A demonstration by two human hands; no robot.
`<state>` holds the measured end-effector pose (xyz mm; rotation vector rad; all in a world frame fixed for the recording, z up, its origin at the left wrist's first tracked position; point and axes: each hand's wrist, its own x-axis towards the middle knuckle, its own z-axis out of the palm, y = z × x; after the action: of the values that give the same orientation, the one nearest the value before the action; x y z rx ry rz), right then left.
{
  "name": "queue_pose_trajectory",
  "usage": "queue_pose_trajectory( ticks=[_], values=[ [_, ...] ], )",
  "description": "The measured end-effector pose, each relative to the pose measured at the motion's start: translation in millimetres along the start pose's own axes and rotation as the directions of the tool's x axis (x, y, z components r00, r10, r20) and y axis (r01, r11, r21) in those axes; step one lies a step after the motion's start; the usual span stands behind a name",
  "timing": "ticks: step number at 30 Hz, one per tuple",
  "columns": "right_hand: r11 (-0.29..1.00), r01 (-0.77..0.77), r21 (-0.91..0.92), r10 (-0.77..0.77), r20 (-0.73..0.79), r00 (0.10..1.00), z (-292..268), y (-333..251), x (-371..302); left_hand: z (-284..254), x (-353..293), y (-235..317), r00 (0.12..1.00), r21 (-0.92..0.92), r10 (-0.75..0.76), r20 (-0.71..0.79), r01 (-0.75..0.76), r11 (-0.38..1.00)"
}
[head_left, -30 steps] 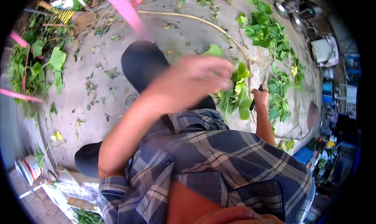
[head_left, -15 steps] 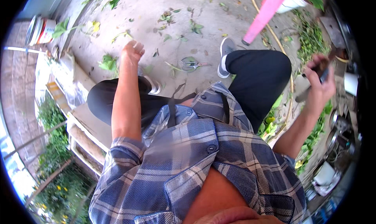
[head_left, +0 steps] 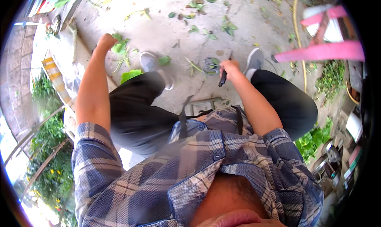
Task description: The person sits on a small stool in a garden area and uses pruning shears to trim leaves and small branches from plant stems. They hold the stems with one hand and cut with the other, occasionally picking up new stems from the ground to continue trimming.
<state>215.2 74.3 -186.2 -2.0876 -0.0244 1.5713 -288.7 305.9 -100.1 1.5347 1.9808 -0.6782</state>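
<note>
My right hand (head_left: pixel 231 69) is closed around a slim black-handled knife (head_left: pixel 223 79), the handle pointing back toward me. A thin dark strip, apparently its blade seen edge-on, sticks out beyond my fingers. Just left of that hand, scissors (head_left: pixel 210 65) with grey loop handles lie on the concrete, partly hidden by the hand. Out to the left, my left hand (head_left: pixel 106 41) has its fingers curled in. Whatever it may hold is hidden. Green leaves on stems (head_left: pixel 120 48) are right beside it on the floor.
Fallen leaves (head_left: pixel 229 26) are scattered over the concrete floor. Pink legs of a stool (head_left: pixel 317 52) stand at right, near a yellowish hose (head_left: pixel 294 12). Piled greens (head_left: pixel 331 82) and metal pots (head_left: pixel 331 151) lie farther right. A white plastic sack (head_left: pixel 59 48) sits at left.
My right hand has come inward from the far right to between my feet, with the knife. My left hand has moved left and curled. The pink stool appears farther right.
</note>
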Motion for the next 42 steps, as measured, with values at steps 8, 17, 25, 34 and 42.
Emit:
queue_pose_trajectory(
  ticks=[8,17,25,34,42],
  values=[
    [0.979,-0.135,0.151,0.185,-0.386,0.904,28,95,109,51,55,-103,0.998,0.007,-0.016,0.055,0.015,1.0],
    [0.981,-0.193,0.016,0.178,-0.472,0.864,52,66,82,196,56,-70,0.95,-0.085,-0.296,-0.1,0.288,0.954],
    [1.0,0.009,0.019,0.001,-0.443,0.896,57,74,75,213,60,-53,0.954,0.149,-0.192,-0.228,0.229,0.962],
    [0.462,0.071,-0.884,-0.443,-0.161,0.882,56,37,58,137,76,-35,0.898,-0.074,-0.208,-0.388,0.194,0.978],
    [0.437,0.09,-0.895,-0.521,-0.17,0.837,48,40,65,49,131,37,0.692,0.168,0.246,-0.679,-0.179,0.969]
  ],
)
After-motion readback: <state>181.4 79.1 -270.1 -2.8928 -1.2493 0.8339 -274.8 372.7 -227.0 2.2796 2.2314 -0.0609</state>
